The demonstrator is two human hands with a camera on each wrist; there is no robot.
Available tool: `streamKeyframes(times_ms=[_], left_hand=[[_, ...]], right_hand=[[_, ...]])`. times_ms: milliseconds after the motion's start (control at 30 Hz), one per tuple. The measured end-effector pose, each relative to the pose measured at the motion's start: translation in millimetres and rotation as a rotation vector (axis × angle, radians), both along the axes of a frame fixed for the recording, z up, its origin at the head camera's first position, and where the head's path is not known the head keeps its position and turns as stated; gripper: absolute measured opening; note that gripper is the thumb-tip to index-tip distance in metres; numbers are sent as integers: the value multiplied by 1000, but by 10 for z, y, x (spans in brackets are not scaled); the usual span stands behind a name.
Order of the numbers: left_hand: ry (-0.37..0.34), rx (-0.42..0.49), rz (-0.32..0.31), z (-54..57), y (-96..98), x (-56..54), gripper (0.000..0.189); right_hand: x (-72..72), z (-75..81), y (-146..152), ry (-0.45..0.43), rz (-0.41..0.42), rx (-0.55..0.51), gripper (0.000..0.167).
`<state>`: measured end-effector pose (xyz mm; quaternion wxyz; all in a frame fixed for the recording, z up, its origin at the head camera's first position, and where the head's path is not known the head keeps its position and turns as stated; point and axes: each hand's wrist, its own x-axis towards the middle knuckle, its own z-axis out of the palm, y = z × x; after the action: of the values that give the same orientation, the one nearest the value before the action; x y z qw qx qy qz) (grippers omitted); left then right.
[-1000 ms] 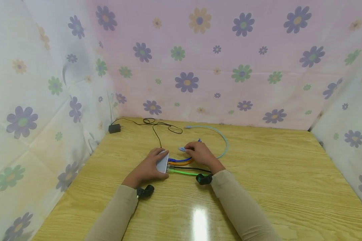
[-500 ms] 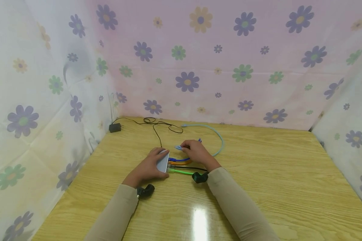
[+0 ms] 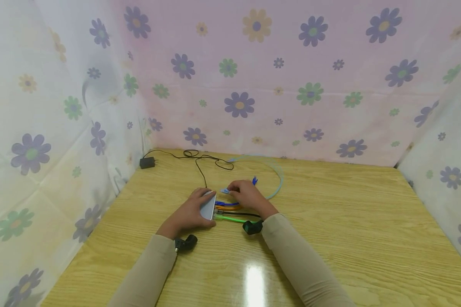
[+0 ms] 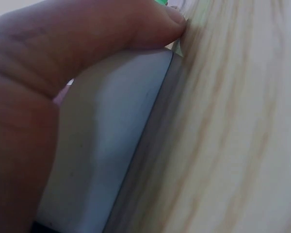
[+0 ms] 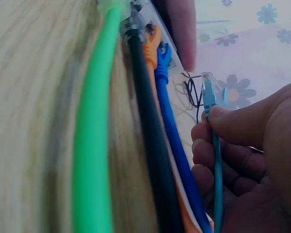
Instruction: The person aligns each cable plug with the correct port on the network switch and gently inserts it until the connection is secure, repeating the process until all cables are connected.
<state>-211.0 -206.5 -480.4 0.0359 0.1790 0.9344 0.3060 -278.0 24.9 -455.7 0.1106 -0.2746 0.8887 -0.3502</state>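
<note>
My left hand (image 3: 188,213) grips a small white network switch (image 3: 208,209) on the table, thumb along its near edge and fingers over the far one. In the left wrist view, the thumb (image 4: 136,24) lies over a corner of its smooth top. Green (image 5: 91,136), black (image 5: 146,121), orange (image 5: 151,51) and blue (image 5: 169,116) network cables are plugged side by side into its right face. My right hand (image 3: 249,197) pinches a light blue network cable just behind its clear plug (image 5: 208,87), which points at the switch and stands apart from it, beyond the blue cable.
A black power adapter (image 3: 147,162) lies at the back left, its thin cord (image 3: 200,170) looping to the switch. The light blue cable's other end (image 3: 231,160) lies near the back. A loose blue plug (image 3: 255,181) shows behind the right hand. Flowered cloth (image 3: 272,76) walls the table.
My right hand has moved left with the light blue plug, closer to the switch, and the plug has dipped slightly. The cable's loop shifted left along with it. My left hand stays on the switch.
</note>
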Motion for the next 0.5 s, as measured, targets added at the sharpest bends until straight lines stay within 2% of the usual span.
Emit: streamKeyframes(times_ms=[200,500], left_hand=[[15,-10,-11,0,0,-5,99],[-22,-2,-3,5,-3,5,104]], right_hand=[[17,-46,-3,-21,8,1,20],[50,-68,-12,-8,11,20,21]])
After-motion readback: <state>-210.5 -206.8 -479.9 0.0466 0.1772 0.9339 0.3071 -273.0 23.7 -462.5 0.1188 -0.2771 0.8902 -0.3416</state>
